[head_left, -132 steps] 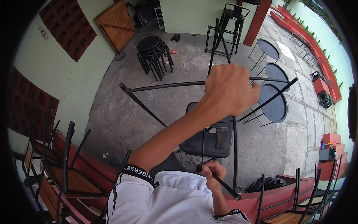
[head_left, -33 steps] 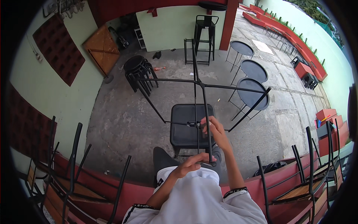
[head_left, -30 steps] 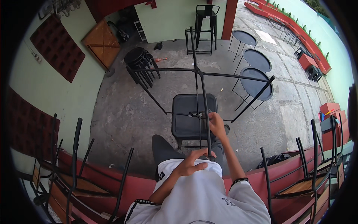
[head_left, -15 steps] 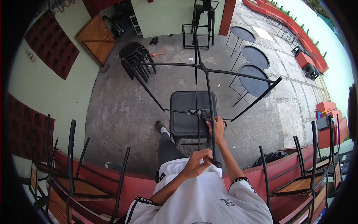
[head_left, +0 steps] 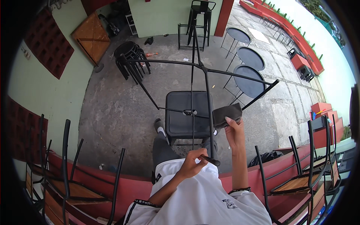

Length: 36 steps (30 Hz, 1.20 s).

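Note:
A black metal frame of thin bars (head_left: 203, 69), like a table base, stands on or just above a black square stool (head_left: 175, 123) in front of me. My left hand (head_left: 194, 163) is closed around the frame's near end, close to my shirt. To the right of the stool, my right hand (head_left: 235, 132) grips a dark grey folded cloth (head_left: 227, 115), thumb on top. The cloth is beside the frame's long near bar; whether they touch I cannot tell.
Stacked black round stools (head_left: 129, 48) stand ahead left. Round black tray tables (head_left: 250, 82) line the right. A tall black chair (head_left: 200, 18) is at the back wall. Upturned wooden-seated chairs (head_left: 80, 191) flank me on a red ledge (head_left: 138, 187).
My right hand has moved from the bars over the stool out to the right, lifting the cloth. My left hand keeps its grip. The whole view has shifted slightly.

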{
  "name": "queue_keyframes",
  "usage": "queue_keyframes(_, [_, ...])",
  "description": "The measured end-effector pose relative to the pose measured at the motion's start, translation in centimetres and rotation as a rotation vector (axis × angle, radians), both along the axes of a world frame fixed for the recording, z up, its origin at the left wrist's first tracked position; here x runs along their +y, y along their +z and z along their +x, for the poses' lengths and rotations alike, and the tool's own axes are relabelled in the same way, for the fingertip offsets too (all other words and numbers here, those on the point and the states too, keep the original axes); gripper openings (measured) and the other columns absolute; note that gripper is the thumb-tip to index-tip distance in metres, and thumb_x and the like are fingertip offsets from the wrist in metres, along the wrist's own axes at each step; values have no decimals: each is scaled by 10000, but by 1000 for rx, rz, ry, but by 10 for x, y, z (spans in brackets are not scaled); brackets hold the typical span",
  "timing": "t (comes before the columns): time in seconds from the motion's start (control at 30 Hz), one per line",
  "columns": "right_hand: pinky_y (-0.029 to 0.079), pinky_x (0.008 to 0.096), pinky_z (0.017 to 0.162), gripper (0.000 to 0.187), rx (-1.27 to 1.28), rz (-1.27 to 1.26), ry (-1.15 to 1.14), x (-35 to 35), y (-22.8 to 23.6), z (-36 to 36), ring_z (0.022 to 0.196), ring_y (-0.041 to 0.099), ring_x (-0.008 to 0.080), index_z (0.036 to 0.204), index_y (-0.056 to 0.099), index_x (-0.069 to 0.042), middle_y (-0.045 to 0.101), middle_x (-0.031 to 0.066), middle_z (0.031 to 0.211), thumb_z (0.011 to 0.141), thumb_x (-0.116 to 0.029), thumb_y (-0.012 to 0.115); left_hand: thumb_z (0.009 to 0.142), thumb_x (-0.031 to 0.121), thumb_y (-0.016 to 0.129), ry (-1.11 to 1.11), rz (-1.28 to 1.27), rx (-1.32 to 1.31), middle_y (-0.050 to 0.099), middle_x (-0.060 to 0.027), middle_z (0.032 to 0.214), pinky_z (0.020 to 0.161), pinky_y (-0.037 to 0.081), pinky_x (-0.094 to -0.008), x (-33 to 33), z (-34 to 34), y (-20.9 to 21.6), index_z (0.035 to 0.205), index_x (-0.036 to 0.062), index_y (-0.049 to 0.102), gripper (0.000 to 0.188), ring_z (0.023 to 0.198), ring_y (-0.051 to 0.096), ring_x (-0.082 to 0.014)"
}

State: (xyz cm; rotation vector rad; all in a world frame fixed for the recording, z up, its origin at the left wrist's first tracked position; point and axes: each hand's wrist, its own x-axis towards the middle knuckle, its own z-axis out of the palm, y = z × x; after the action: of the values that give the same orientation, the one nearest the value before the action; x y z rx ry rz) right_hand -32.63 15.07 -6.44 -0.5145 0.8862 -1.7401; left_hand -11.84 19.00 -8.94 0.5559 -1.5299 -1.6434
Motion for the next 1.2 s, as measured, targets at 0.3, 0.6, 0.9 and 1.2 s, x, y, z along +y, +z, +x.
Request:
queue_keyframes(0.3, [466, 293, 867, 362, 700, -540, -383, -49, 146, 28, 923, 625, 196, 1089, 591, 24, 640, 99, 1016, 733, 93, 592, 927, 317, 604, 3, -79, -36, 405, -7, 657, 560, 309, -281, 2, 5, -25, 726, 39, 447, 377, 604, 387, -116])
queue_keyframes(0.6, [356, 432, 1056, 388, 1479, -609, 138, -72, 152, 43, 1210, 556, 329, 1057, 548, 1, 653, 176, 1172, 693, -17, 414, 920, 464, 595, 73, -121, -37, 330, 0, 577, 507, 265, -295, 5, -1, -12, 683, 26, 432, 524, 556, 333, -92])
queue_keyframes(0.9, [362, 441, 1031, 403, 1292, -617, 294, -29, 147, 48, 1169, 580, 330, 964, 588, -16, 671, 172, 1115, 673, -269, 472, 910, 437, 628, 99, -99, 3, 293, 0, 546, 483, 243, -293, 3, -3, -22, 669, 24, 444, 513, 528, 295, -84])
queue_keyframes(1.2, [312, 441, 1071, 390, 1513, -449, 169, -68, 154, 54, 1215, 490, 361, 1119, 588, -6, 574, 171, 1250, 740, -51, 511, 911, 388, 643, 131, -93, 12, 294, -9, 555, 482, 247, -288, 4, -3, -17, 677, 15, 434, 487, 542, 283, -85])
